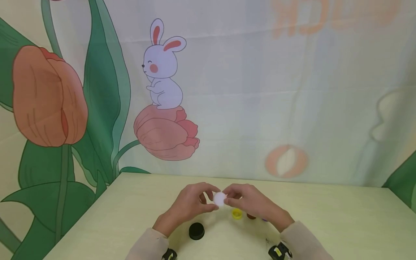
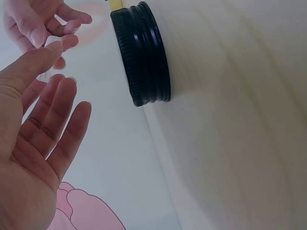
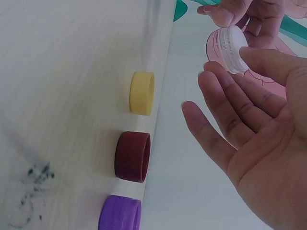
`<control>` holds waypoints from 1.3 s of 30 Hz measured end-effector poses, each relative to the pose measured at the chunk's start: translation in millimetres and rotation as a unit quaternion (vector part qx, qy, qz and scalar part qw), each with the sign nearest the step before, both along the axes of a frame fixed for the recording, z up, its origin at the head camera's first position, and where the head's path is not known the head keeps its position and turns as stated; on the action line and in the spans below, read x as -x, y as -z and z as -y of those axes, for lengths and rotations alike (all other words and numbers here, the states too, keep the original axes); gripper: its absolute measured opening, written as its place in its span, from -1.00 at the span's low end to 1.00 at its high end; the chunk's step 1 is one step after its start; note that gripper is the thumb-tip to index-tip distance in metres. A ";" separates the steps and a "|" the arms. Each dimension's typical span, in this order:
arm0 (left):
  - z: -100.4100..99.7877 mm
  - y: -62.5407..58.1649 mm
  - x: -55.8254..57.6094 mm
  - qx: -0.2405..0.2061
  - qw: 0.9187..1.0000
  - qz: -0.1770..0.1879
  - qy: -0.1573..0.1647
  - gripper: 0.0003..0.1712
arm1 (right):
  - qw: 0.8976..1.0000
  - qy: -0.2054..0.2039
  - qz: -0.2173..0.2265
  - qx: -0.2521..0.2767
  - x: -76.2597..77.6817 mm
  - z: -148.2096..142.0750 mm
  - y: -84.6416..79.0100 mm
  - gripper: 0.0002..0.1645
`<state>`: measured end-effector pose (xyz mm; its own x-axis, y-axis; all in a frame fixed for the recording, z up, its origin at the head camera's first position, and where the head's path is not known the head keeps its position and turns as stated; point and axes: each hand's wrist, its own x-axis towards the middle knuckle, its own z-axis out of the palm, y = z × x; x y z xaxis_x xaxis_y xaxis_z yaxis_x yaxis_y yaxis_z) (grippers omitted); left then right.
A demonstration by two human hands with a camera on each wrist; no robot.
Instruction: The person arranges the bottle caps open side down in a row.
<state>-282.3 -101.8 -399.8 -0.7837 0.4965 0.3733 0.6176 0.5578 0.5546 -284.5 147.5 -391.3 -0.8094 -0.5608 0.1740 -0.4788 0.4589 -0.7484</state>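
Note:
A white screw cap point(image 1: 219, 199) with a ribbed side is held up above the table between both hands. My left hand point(image 1: 191, 200) pinches its rim with thumb and index finger, coming from the left. From the other side, my right hand point(image 1: 250, 198) holds the same cap, its thumb pressed on the flat face in the right wrist view, where the cap point(image 3: 234, 50) stands on edge. The remaining fingers of both hands are loosely extended. Below the right hand sit a yellow cap point(image 3: 140, 93), a dark red cap point(image 3: 132, 157) and a purple cap point(image 3: 117, 214) in a row.
A black ribbed lid point(image 1: 196, 231) lies on the pale table point(image 1: 325, 220), below the left hand. Dark marks point(image 3: 41, 172) show on the tabletop at right. Behind the table hangs a printed cloth point(image 1: 234, 90) with a rabbit and tulips.

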 end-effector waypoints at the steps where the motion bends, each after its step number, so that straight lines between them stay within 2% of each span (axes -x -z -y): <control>1: 0.1 0.0 -0.2 0.000 1.000 0.003 -0.003 -0.56 | 1.000 -0.003 -0.004 0.000 -0.1 0.4 0.5 -0.70; 6: 1.3 0.5 -0.4 0.002 1.000 0.014 -0.007 -0.61 | 1.000 -0.009 -0.012 0.002 -1.5 2.8 0.7 -0.66; 13: 3.5 0.6 2.1 0.017 1.000 0.019 0.013 -0.65 | 0.999 -0.011 -0.026 -0.017 -1.9 4.1 0.8 -0.69; 20: 5.6 1.3 3.8 0.035 0.996 0.071 0.033 -0.72 | 0.999 -0.024 -0.013 -0.027 -2.7 5.8 3.0 -0.73; 29: 8.1 -2.4 0.7 0.057 0.987 0.132 0.068 -0.76 | 0.997 -0.054 0.012 -0.047 -6.6 6.8 5.2 -0.74; 34: 7.8 -1.6 -2.0 0.074 0.983 0.153 0.070 -0.77 | 0.996 -0.065 0.013 -0.064 -8.5 10.2 8.9 -0.75; 39: 7.7 0.8 -2.6 0.093 0.981 0.156 0.071 -0.75 | 0.995 -0.073 0.018 -0.072 -12.1 13.6 11.8 -0.75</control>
